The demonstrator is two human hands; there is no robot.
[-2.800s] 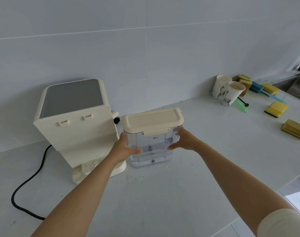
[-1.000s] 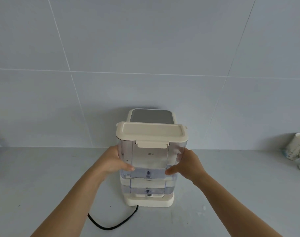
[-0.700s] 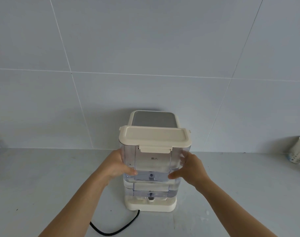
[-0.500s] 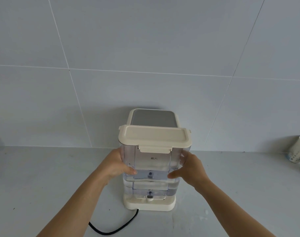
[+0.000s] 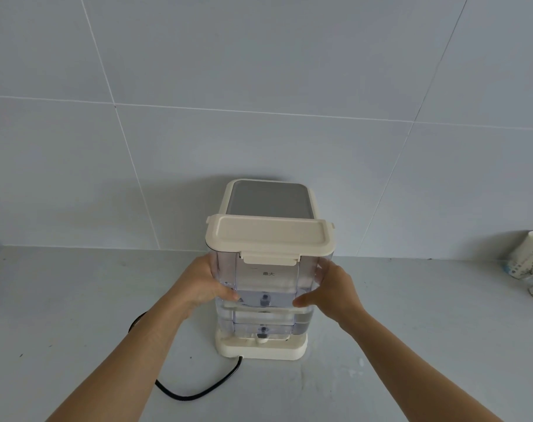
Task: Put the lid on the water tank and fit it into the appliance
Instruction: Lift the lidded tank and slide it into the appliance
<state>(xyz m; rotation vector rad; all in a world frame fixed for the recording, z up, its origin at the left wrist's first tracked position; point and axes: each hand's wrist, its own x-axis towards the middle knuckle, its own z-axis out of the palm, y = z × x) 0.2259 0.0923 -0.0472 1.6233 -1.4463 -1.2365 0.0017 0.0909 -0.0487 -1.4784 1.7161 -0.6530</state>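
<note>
The clear water tank (image 5: 268, 278) stands upright with its cream lid (image 5: 269, 239) on top, latch tab facing me. It sits against the back of the cream appliance (image 5: 269, 197), whose grey top panel shows behind the lid, and down on the appliance's cream base (image 5: 260, 350). My left hand (image 5: 206, 283) grips the tank's left side. On the right side, my right hand (image 5: 332, 289) holds it at the same height.
A black power cord (image 5: 198, 391) loops from the base toward me across the grey counter (image 5: 76, 330). Two paper cups (image 5: 530, 263) stand at the far right by the tiled wall (image 5: 259, 86).
Since 2.8 s ago the tank went from the counter beside the appliance onto its back. Over the last second it sank slightly onto the base; both hands kept their hold.
</note>
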